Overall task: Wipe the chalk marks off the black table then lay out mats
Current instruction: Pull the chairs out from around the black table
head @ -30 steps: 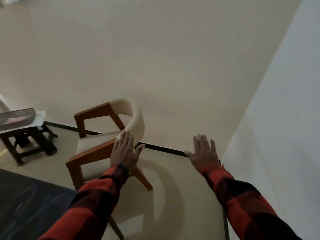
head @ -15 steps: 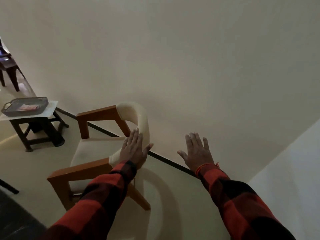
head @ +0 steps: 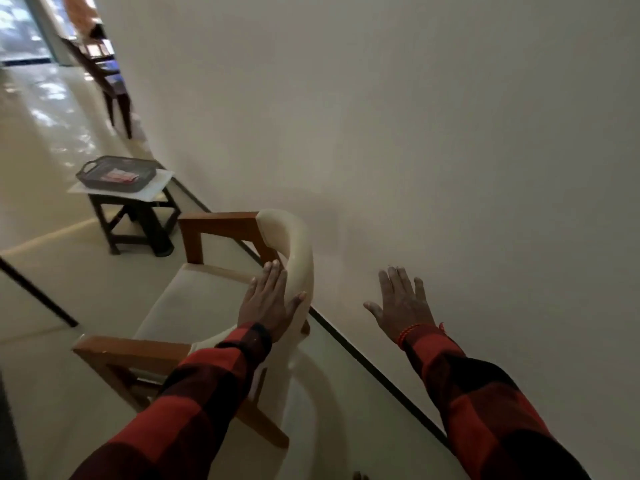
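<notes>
Both my arms reach forward in red and black checked sleeves. My left hand (head: pixel 268 301) is spread flat, fingers apart, in front of the cream backrest of a wooden armchair (head: pixel 221 225); whether it touches the backrest I cannot tell. My right hand (head: pixel 403 304) is also spread with fingers apart, held out toward the cream wall, holding nothing. A thin dark strip at the lower left edge may be the black table (head: pixel 8 434). No mats or cloth show.
A small dark stool (head: pixel 138 216) stands beyond the armchair, carrying a white board and a grey tray (head: pixel 116 174) with something pink inside. Further back along the wall stands a dark chair (head: pixel 110 81). The cream wall (head: pixel 415 133) fills the right side.
The view has swung left and away from the black table, which has nearly left the frame. The stool, tray and hallway came into sight. Both hands stay spread and empty.
</notes>
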